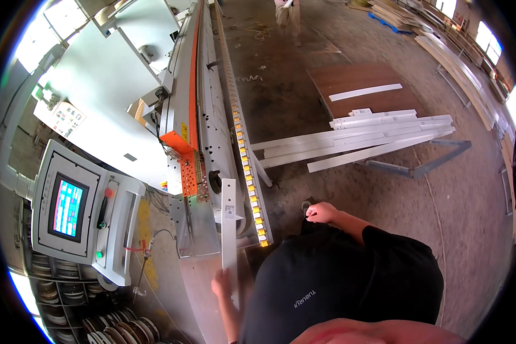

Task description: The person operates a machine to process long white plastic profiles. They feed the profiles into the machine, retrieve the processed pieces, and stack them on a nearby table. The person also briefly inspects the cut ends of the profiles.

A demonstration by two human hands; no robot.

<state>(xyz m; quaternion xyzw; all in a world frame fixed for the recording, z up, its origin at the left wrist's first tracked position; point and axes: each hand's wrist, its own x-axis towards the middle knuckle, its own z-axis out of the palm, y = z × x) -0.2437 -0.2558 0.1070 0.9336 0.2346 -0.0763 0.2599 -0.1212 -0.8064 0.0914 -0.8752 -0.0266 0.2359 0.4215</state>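
A narrow white board [229, 223] with small holes and a printed label lies lengthwise at the near end of a long machine. My left hand [221, 283] is closed on the board's left edge, close to its near end. Some of the fingers are hidden against the board. My right hand [322, 212] is raised in front of my black shirt, its fingers drawn together in a pinch. Whatever may be between those fingers is too small to make out.
Yellow-and-white rollers [249, 172] line the machine's right side. An orange bracket [180, 143] stands beside its bed. At left is a control panel [69, 206] above edging rolls [120, 332]. White boards [350, 137] rest on a metal frame [441, 159]. A person [288, 17] stands far ahead.
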